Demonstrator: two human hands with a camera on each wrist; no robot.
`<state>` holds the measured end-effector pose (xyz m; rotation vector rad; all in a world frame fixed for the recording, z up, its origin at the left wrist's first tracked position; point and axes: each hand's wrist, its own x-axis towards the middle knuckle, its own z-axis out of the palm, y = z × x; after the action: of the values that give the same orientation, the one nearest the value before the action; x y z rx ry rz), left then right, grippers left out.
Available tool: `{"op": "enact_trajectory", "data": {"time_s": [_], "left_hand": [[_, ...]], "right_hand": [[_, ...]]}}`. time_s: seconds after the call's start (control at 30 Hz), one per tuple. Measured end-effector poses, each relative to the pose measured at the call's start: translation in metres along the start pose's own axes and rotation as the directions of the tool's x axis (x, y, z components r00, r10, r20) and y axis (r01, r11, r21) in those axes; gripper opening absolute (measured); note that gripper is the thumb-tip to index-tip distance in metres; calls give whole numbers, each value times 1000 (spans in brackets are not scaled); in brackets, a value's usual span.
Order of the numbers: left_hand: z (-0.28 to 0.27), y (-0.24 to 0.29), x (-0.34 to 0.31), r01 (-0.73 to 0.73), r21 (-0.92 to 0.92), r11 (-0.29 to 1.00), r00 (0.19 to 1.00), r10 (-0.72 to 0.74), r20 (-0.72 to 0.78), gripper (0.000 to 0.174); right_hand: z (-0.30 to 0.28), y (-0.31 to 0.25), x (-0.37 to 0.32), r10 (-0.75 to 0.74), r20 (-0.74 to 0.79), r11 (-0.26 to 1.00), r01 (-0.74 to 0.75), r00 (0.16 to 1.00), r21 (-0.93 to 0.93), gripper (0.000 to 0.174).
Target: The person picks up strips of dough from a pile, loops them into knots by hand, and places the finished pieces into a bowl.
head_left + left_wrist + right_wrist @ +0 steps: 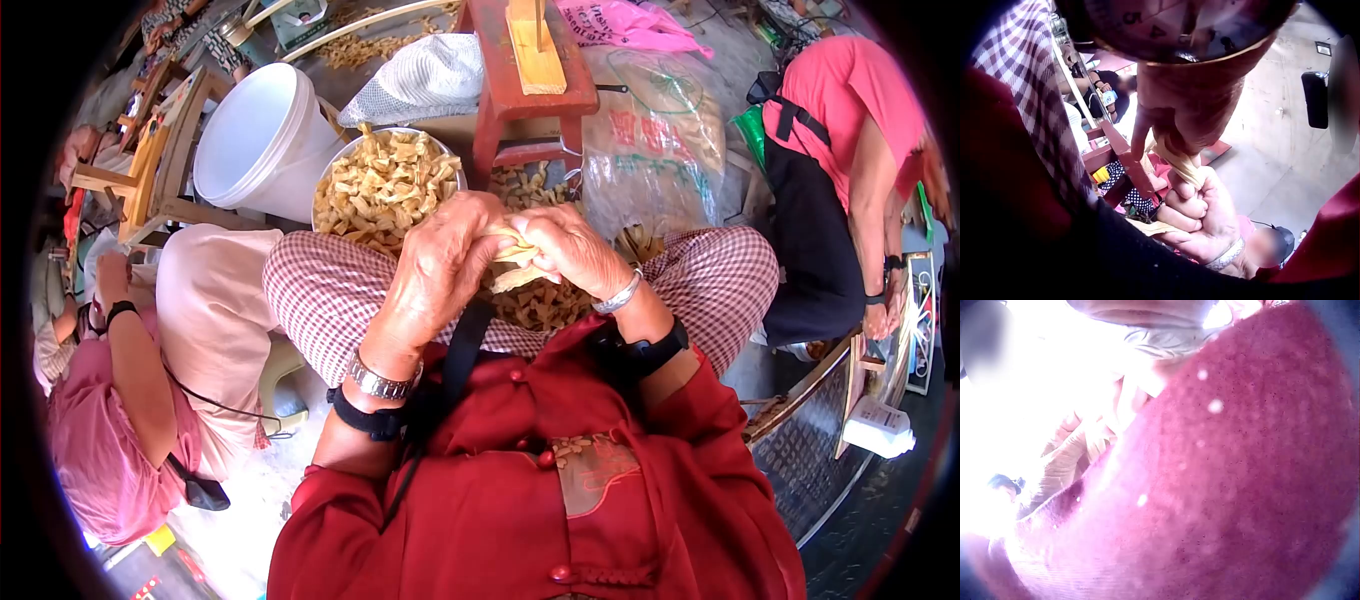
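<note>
Both hands meet over the lap on a pale yellow strip (pixel 515 275) that looks like dried leaf or husk. My left hand (pixel 445 255), with a metal watch at its wrist, pinches the strip between thumb and fingers. The right hand (pixel 580 250) has its fingers curled round the other part; a silver bracelet (pixel 619 292) circles that wrist. From the left wrist view, the strip (pixel 1182 165) runs from the left fingers into the curled right hand (pixel 1204 219). A red sleeve (pixel 1235 462) hides much of the right wrist view. Similar loose pieces (pixel 540 305) lie below the hands.
Ahead stands a basin heaped with folded yellow pieces (pixel 390 185), beside a white bucket (pixel 250 140). A red stool (pixel 535 95) bears a wooden block with an upright rod. Plastic sacks (pixel 655 140) lie to its right. People sit at left (pixel 130 420) and right (pixel 840 150).
</note>
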<state>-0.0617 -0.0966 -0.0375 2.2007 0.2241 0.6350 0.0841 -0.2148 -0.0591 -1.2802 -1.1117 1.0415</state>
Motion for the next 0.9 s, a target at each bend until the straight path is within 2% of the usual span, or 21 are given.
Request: {"op": "enact_trajectory", "data": {"time_s": [0.07, 0.1, 0.13, 0.17, 0.2, 0.27, 0.3, 0.33, 0.37, 0.4, 0.43, 0.47, 0.5, 0.53, 0.57, 0.63, 0.7, 0.73, 0.77, 0.87, 0.9], "left_hand": [[4, -3, -2, 107, -60, 992, 994, -107, -5, 9], [7, -6, -3, 192, -309, 932, 980, -201, 3, 9], [10, -10, -3, 261, -536, 803, 957, -288, 35, 9], [12, -14, -4, 309, -725, 615, 928, -363, 87, 9], [13, -17, -4, 300, -848, 438, 929, -335, 155, 11], [9, -18, -5, 353, -907, 231, 895, -366, 256, 14], [7, -16, -3, 371, -921, 122, 880, -362, 307, 15], [5, -5, -1, 388, -918, 80, 878, -335, 341, 15], [1, 12, -2, 422, -894, 150, 831, -459, 316, 23], [-6, 19, -1, 449, -880, 155, 837, -417, 354, 32], [-5, 16, 0, 417, -894, 166, 881, -315, 352, 41], [-6, 23, 2, 427, -878, 219, 884, -308, 353, 47], [-6, 19, 0, 436, -861, 263, 889, -272, 367, 47], [-3, 21, 0, 453, -817, 358, 878, -340, 338, 44], [2, 18, -1, 398, -802, 445, 911, -290, 291, 38], [10, 20, 1, 379, -679, 628, 920, -334, 205, 32], [15, 25, 6, 228, -602, 765, 973, -209, 102, 28], [16, 24, 8, 160, -509, 846, 987, -141, 76, 28], [17, 22, 9, 92, -405, 910, 995, -75, 59, 30], [20, 21, 10, 194, -557, 807, 981, -161, 109, 35], [21, 20, 11, 198, -570, 797, 980, -149, 132, 39]], "right_hand": [[4, -8, -2, 74, -90, 994, -80, 993, -68, 32], [6, -11, -2, 108, -137, 987, -122, 985, -100, 32], [7, -4, -1, -45, -147, 971, 9, 988, -239, 27], [9, -5, -3, -75, -149, 967, 35, 986, -253, 27], [12, -8, -6, -104, -150, 962, 61, 983, -266, 27], [16, -5, -11, -131, -146, 961, 90, 981, -261, 25], [15, -8, -11, -229, -137, 911, 163, 964, -378, 23], [16, -11, -12, -160, -181, 954, 105, 970, -282, 21], [17, -14, -15, -94, -225, 979, 49, 970, -197, 20], [16, -19, -19, -142, -231, 971, 90, 963, -221, 17], [13, -13, -23, -58, -224, 996, 43, 973, -74, 15], [13, -11, -25, -28, -212, 999, 37, 977, 38, 14], [12, -8, -27, 29, -206, 994, -6, 978, 110, 14], [11, -4, -28, -1, -204, 998, 14, 979, 64, 18], [10, -4, -30, -15, -209, 998, 27, 978, 58, 23], [8, 0, -30, -69, -203, 996, 80, 977, 49, 28], [10, 3, -29, -50, -228, 990, 78, 972, 114, 29], [7, 2, -32, -22, -168, 992, 43, 986, 118, 36], [8, 1, -31, -34, -188, 993, 55, 982, 106, 34], [16, -8, -31, -25, -280, 996, 49, 960, 78, 26], [15, -5, -30, -65, -282, 993, 89, 957, 76, 31]]}}
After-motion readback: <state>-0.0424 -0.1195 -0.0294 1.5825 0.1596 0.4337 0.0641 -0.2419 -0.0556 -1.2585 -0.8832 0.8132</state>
